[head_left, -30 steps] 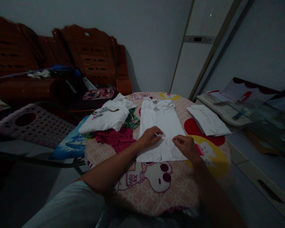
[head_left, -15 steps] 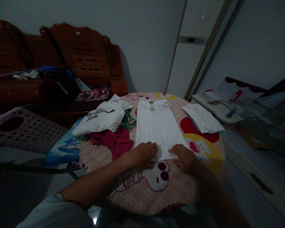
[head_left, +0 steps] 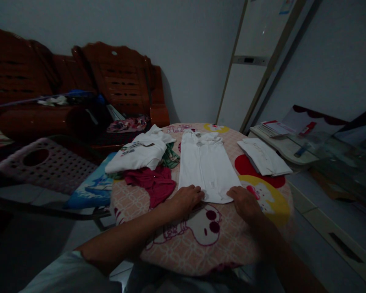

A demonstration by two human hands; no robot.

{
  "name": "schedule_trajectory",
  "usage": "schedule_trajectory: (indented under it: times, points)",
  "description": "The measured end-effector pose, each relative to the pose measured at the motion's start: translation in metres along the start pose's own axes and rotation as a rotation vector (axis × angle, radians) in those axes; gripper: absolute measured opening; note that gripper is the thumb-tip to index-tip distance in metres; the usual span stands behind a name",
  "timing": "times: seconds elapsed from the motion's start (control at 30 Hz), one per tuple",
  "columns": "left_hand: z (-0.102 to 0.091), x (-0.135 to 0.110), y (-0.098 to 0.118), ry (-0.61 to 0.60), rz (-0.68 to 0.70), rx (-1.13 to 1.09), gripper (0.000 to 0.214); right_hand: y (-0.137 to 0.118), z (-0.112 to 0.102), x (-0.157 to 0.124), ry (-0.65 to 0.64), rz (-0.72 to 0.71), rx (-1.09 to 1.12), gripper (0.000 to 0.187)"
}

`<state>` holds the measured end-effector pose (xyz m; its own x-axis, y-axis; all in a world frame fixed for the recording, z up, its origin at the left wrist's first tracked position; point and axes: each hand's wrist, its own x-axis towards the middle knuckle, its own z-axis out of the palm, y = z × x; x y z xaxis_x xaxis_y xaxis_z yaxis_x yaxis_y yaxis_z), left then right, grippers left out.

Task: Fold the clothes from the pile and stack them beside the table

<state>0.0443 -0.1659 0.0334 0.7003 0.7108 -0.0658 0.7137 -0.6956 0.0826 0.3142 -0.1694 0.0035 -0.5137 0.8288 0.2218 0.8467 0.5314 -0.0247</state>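
Note:
A white shirt (head_left: 205, 167) lies lengthwise on the round table, collar at the far end, its sides turned in to form a long panel. At its near hem, my left hand (head_left: 189, 197) has its fingers curled over the left part of the edge. My right hand (head_left: 242, 199) pinches the near right corner, thumb and fingers closed on the cloth. Between the two hands the hem runs almost straight, with a few small creases.
A folded white garment (head_left: 265, 156) rests at the table's right. On the left lie a printed white top (head_left: 137, 152) and a crimson garment (head_left: 152, 183). A patterned cloth (head_left: 183, 252) covers the table. A woven chair (head_left: 49, 167) stands at left, a glass-topped stand (head_left: 323, 154) at right.
My right hand has moved outward to the shirt's near right corner, and the hem between my hands is flatter. My left hand stays at the hem. The head view has shifted slightly.

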Motion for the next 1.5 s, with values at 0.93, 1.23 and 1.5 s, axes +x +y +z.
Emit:
schedule_trajectory:
  times: [0.93,1.23,1.5]
  points:
    - [0.013,0.072,-0.075,0.189,-0.178,0.079,0.034,0.022,0.015,0.118,-0.089,0.056,-0.193,0.033]
    - [-0.027,0.043,-0.055,0.052,0.013,-0.009,0.040,0.016,-0.029,0.075,-0.158,0.079,-0.068,0.027]
    - [-0.053,0.034,-0.030,-0.195,0.309,-0.383,0.025,0.017,-0.054,0.025,-0.321,-0.085,0.156,0.022]
